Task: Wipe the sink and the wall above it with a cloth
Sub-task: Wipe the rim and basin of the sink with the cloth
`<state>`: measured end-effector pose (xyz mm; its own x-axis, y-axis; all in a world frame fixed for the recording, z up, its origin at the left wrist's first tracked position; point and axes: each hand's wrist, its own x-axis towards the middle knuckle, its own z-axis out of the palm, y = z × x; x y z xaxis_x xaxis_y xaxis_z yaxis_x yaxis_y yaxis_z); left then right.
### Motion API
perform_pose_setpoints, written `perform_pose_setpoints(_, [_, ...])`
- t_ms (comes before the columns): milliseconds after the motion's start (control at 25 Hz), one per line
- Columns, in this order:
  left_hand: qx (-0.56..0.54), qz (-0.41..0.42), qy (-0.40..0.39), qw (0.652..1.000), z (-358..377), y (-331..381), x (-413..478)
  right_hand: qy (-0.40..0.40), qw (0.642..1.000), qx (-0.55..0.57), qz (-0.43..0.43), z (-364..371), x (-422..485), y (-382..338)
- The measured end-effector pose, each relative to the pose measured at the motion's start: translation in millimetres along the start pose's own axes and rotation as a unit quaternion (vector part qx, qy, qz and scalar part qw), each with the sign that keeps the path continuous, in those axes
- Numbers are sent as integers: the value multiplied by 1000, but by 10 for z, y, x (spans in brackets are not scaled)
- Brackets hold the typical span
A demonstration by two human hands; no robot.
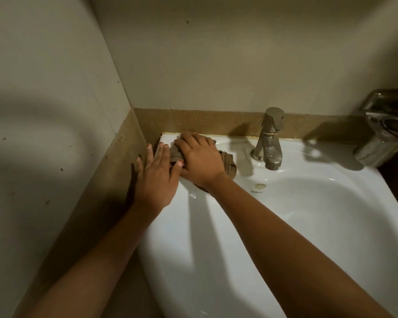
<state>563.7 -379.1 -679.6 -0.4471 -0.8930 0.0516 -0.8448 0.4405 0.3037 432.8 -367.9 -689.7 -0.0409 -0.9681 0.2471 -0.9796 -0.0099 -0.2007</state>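
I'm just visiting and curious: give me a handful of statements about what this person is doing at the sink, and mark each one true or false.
1. The right hand presses a cloth onto the back left corner of the sink. True.
2. Water is running from the tap. False: no stream shows below its spout.
3. The left hand lies open at the sink's left edge, beside the side wall. True.
4. The cloth is bright white. False: it is a dull brown-grey.
5. The cloth is being rubbed on the wall above the tap. False: it lies on the sink rim, left of the tap.
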Motion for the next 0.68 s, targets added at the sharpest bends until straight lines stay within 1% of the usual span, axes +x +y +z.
perform_pose_setpoints(120, [26,66,-32,997,33,233,-31,-26,997,-36,67,-128,-197,212])
perform_pose_setpoints(200, [21,89,-44,995,70,394,-46,-35,990,-56,122,-185,-329,312])
perform_pose_setpoints(280, [9,98,-58,993,103,534,-62,-45,984,-65,160,-230,-391,331])
perform_pose_setpoints(400, [-19,75,-71,994,116,683,-80,-45,979,-62,188,-244,-453,307])
perform_pose_setpoints(440, [-18,73,-72,995,109,711,-86,-36,981,-50,182,-248,-504,329])
perform_pose_setpoints(560, [27,118,-73,990,69,793,-145,17,995,-54,84,-204,-815,519])
perform_pose_setpoints(680, [38,177,-74,981,100,961,-291,113,990,-86,13,-133,-1159,806])
